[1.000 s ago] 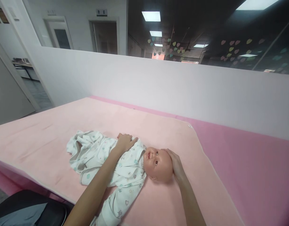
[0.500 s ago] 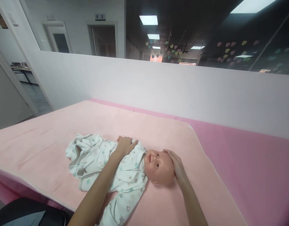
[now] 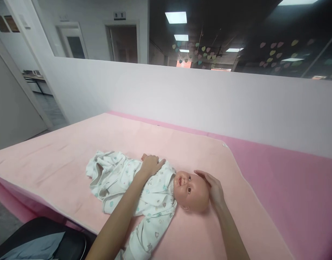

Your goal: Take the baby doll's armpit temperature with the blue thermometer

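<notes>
A baby doll (image 3: pixel 192 193) with a bald head lies on its back on a peach mat (image 3: pixel 74 137), its head toward the right. It wears white printed baby clothes (image 3: pixel 160 202), whose loose lower part is crumpled at the left. My left hand (image 3: pixel 151 167) lies across the doll's far arm, closed over the sleeve with the thumb out; some fingertips are hidden. The doll's small hand (image 3: pixel 144 157) peeks out beside it. At the crown of the head, my right hand (image 3: pixel 213 187) is open, with its fingers stretched along the far side.
Pink cloth (image 3: pixel 285 180) shows beyond the mat's right edge. A white half-wall (image 3: pixel 182 97) with dark glass above runs behind the table. At the lower left, a black chair (image 3: pixel 41 234) with grey cloth on it stands against the table's near edge.
The whole view has shifted, so everything appears farther right. My right palm sits slightly farther from the doll's crown. My left hand keeps its place on the doll's arm.
</notes>
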Motion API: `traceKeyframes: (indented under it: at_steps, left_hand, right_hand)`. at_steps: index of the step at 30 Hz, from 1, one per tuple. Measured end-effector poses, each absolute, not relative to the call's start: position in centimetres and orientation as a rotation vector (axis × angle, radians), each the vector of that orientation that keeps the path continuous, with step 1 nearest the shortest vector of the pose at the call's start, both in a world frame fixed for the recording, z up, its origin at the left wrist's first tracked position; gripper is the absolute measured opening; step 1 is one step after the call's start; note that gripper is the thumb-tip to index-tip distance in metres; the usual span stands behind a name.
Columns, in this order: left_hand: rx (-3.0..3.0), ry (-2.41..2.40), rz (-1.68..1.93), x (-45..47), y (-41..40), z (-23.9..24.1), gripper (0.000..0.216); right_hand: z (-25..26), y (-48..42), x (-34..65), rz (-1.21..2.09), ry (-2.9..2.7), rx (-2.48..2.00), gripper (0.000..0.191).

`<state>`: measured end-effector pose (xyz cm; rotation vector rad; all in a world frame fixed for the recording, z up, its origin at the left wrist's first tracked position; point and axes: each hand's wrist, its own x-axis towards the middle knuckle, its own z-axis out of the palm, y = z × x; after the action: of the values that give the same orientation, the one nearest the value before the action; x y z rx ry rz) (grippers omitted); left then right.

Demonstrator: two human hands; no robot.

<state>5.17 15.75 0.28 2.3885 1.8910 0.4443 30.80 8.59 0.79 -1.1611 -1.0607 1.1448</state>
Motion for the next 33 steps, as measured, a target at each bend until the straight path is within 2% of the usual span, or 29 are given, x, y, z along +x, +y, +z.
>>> traceKeyframes:
  at_steps: [4, 10, 15, 21, 26, 31, 33]
  left_hand:
    - [2.403, 1.896, 0.422, 5.16, 15.84, 0.22, 0.062]
    - [2.413, 1.891, 0.414, 5.13, 15.82, 0.18, 0.061]
    - [2.399, 1.89, 0.414, 5.12, 15.73, 0.25, 0.058]
    - [2.388, 1.89, 0.417, 5.14, 15.74, 0.26, 0.059]
    - [2.407, 1.889, 0.406, 5.14, 15.67, 0.29, 0.064]
    - [2.375, 1.886, 0.43, 5.12, 15.72, 0.24, 0.061]
    - [2.377, 1.896, 0.428, 5.12, 15.77, 0.21, 0.06]
  right_hand:
    - [0.84, 8.44, 30.82, 1.202, -1.116, -1.139, 0.034]
    - [0.21, 8.66, 31.59, 1.074, -0.984, -1.052, 0.029]
    - [0.23, 8.44, 31.16, 1.239, -1.089, -1.054, 0.032]
    - [0.5, 8.37, 31.38, 1.093, -1.031, -1.022, 0.03]
    - [0.34, 8.36, 31.05, 1.19, -1.117, -1.043, 0.029]
    - [0.42, 8.42, 31.58, 0.989, -1.071, -1.03, 0.03]
    - [0.43, 8.32, 31.31, 1.02, -1.095, -1.047, 0.031]
